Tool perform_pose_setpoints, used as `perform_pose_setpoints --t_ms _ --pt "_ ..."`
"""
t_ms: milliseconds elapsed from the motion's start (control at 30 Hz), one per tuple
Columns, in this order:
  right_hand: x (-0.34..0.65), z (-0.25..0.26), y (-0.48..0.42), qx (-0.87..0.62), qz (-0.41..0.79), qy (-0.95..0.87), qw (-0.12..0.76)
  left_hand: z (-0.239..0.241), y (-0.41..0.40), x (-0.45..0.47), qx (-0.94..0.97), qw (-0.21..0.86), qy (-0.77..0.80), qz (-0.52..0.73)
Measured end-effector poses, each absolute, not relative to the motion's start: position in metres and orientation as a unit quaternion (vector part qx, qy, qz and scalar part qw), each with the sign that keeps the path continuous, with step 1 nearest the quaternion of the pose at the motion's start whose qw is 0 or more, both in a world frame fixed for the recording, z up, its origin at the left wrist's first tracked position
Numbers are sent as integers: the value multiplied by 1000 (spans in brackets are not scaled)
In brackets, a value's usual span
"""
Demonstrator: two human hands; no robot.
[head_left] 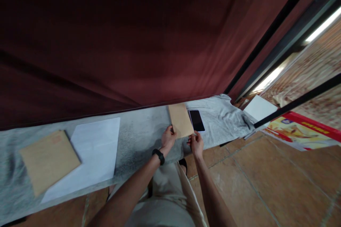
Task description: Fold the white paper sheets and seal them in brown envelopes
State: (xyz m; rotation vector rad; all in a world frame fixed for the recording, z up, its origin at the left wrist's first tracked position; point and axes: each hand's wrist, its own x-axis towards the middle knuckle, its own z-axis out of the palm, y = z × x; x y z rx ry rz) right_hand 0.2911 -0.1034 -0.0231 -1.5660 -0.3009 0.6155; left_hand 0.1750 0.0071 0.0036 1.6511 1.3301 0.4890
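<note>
Phone (196,120), white sheet (93,152) — maroon curtain (133,42)

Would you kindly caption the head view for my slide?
Left hand and right hand hold a brown envelope beside a black phone on grey cloth.

You can read nothing here: the poster's (301,133) yellow lettering and the large envelope's (49,159) faint red stamp are too blurred.

My left hand (168,137) and right hand (196,143) pinched the near corners of a small brown envelope (180,120) on a grey cloth (138,134). A black phone (196,120) lay just beside it. Further left, a larger envelope (49,159) overlapped a white sheet (96,149).
</note>
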Motion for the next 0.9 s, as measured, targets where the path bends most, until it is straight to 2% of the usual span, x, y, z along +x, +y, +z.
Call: perform_pose_setpoints --t_ms 300,700,900 --pt "290 -19 -102 -697 270 -137 650 5 -13 168 697 444 500 261" --pt "288 -15 -101 -698 267 -142 649 5 -22 164 753 403 464 237" --pt "300 -10 -104 -688 299 -134 648 5 -3 165 669 477 493 288"
